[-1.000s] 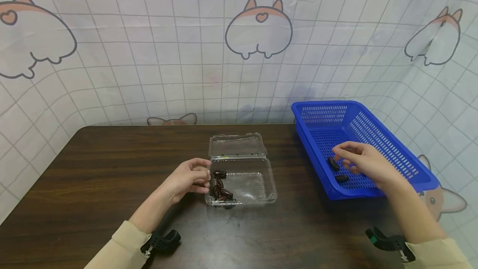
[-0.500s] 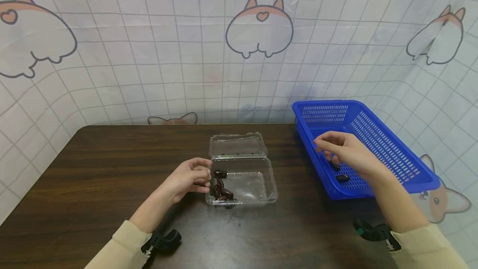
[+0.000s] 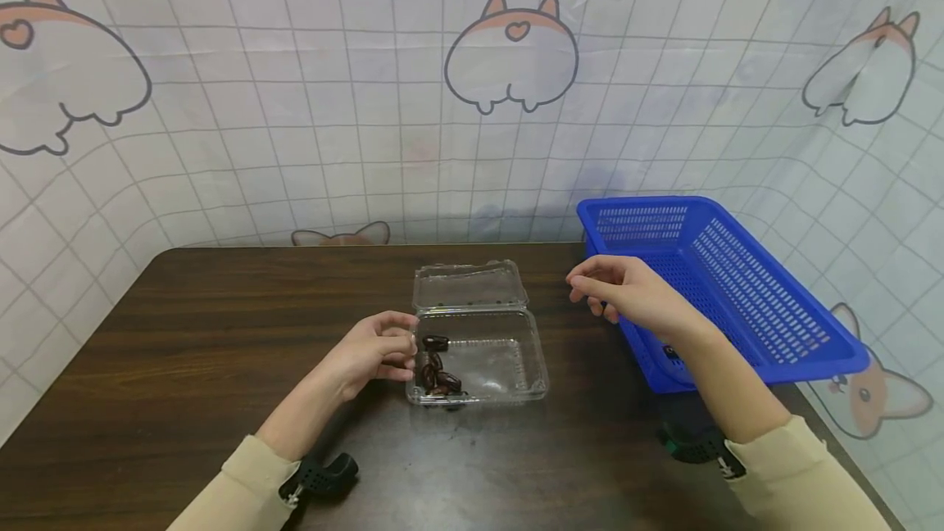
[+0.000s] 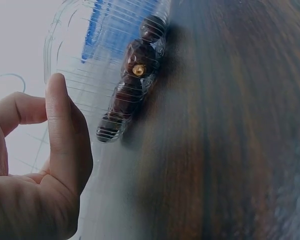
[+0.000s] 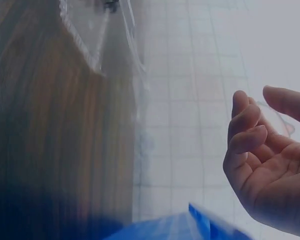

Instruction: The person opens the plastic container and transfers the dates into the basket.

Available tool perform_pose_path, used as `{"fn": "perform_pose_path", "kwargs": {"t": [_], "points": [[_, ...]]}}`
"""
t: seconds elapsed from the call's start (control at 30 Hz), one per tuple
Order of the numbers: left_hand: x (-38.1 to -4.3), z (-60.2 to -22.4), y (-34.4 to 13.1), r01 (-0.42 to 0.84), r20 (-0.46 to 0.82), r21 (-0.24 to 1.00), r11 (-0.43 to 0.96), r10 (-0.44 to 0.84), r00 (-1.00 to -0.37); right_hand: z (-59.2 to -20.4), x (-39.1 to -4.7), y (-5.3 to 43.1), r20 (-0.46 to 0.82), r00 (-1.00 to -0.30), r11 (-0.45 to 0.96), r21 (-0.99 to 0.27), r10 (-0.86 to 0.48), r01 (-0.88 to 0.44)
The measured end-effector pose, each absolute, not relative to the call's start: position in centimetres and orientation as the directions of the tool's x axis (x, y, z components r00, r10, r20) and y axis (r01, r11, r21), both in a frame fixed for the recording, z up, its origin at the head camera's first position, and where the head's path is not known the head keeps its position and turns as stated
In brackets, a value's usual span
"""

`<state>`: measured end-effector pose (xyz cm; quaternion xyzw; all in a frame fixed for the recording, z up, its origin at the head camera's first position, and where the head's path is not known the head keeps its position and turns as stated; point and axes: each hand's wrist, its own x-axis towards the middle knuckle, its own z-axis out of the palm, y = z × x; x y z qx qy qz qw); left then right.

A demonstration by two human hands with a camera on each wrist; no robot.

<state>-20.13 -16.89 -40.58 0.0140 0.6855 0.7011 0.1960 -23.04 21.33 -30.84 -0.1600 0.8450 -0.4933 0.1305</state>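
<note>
A clear plastic clamshell container (image 3: 541,363) lies on the table with its lid (image 3: 469,287) folded back. Several glossy brown dates (image 3: 447,381) are gathered along its left side; the left wrist view shows these dates (image 4: 128,95) through the ribbed wall. My left hand (image 3: 371,355) rests its fingers against the container's left rim. Between container and basket, above the table, hovers my right hand (image 3: 627,295); its fingers are loosely bent. The right wrist view shows a gap between thumb and fingers of this right hand (image 5: 270,165), with nothing held.
At the right stands a blue perforated basket (image 3: 774,277), its left side partly covered by my right forearm. One dark date (image 3: 669,351) shows inside it beside the arm. A white gridded sheet with cartoon animals (image 3: 510,56) hangs behind the dark wooden table (image 3: 243,326).
My right hand has moved left, from over the basket's inside past its left rim. The left hand and the container have stayed in place.
</note>
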Motion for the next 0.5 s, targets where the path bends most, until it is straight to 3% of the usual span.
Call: {"fn": "perform_pose_path", "kwargs": {"t": [0.5], "points": [[-20.1, -40.7, -16.9, -0.249, -0.242, 0.968, 0.016, 0.297, -0.924, -32.3, -23.8, 16.5, -0.106, -0.836, 0.413, -0.898, -0.539, -0.153]]}}
